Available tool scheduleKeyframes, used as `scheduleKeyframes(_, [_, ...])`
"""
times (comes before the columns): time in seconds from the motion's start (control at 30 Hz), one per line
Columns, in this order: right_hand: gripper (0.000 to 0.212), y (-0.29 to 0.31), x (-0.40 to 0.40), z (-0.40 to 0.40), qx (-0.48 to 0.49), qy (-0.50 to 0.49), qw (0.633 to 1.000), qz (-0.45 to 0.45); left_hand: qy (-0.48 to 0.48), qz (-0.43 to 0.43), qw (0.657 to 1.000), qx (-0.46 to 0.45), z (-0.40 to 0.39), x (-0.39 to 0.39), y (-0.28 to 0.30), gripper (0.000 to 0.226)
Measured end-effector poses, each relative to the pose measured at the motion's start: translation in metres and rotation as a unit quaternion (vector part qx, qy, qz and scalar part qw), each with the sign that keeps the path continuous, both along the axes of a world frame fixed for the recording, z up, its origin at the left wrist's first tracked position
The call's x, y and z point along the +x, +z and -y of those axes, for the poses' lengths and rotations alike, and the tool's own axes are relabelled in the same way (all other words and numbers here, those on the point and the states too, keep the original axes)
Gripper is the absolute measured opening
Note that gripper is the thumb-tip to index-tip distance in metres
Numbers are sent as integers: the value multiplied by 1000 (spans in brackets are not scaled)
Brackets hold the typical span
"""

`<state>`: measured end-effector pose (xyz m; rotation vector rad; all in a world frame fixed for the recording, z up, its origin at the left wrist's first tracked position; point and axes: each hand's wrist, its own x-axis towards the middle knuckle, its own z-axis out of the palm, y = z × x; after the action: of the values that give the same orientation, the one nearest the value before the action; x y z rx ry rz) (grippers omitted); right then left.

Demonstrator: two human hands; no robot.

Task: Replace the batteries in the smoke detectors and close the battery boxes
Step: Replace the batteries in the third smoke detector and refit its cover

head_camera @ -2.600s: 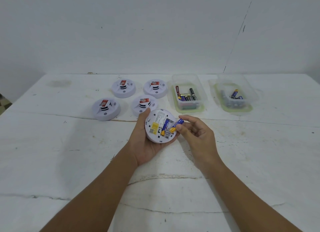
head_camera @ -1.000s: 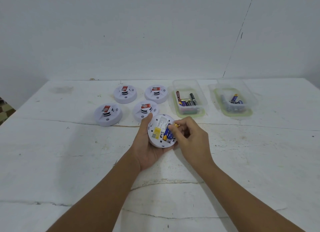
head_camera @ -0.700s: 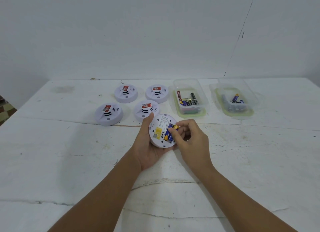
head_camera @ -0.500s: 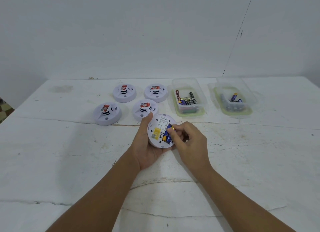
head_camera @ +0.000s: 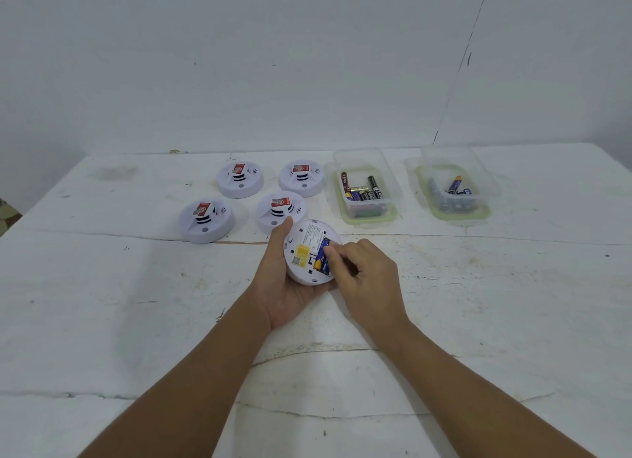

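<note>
My left hand [head_camera: 284,293] grips a white round smoke detector [head_camera: 304,238], turned back side up and held just above the table. Its battery bay is open and holds a blue battery [head_camera: 321,262] beside a yellow sticker. My right hand [head_camera: 369,276] has its fingers curled, and its thumb and fingertips are on the upper end of that battery, pressing it into the bay. Part of the bay is hidden under my right hand.
Several more smoke detectors [head_camera: 206,220] lie face up on the white table [head_camera: 136,303] behind my hands. Two clear boxes stand at the back right: the nearer box [head_camera: 366,215] and the far box [head_camera: 458,215] both hold loose batteries.
My right hand brought the blue battery from beside the detector into the bay and pushed it down flat. My left hand kept hold of the detector.
</note>
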<state>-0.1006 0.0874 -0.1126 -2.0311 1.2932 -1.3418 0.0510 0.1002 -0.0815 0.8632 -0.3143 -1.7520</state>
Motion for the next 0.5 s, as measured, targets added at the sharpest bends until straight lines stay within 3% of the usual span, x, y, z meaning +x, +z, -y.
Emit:
scheduleKeyframes(0.1, [23,4,1,0,35,5,999,21,9,2,1000,-2,0,-1,1,64])
scheduleKeyframes(0.23, [14,14,-2,-4,99,-3,986,131,20,-4,1000,-7,0,-4,4,59])
scheduleKeyframes(0.33, [19,15,-5,-3,172,-18,965,197,43,-8,999,-14,1,-5,5,65])
scheduleKeyframes(0.5, [23,11,-4,1,193,-34,968,157,68,-45,996,-44,-3,-2,19,65])
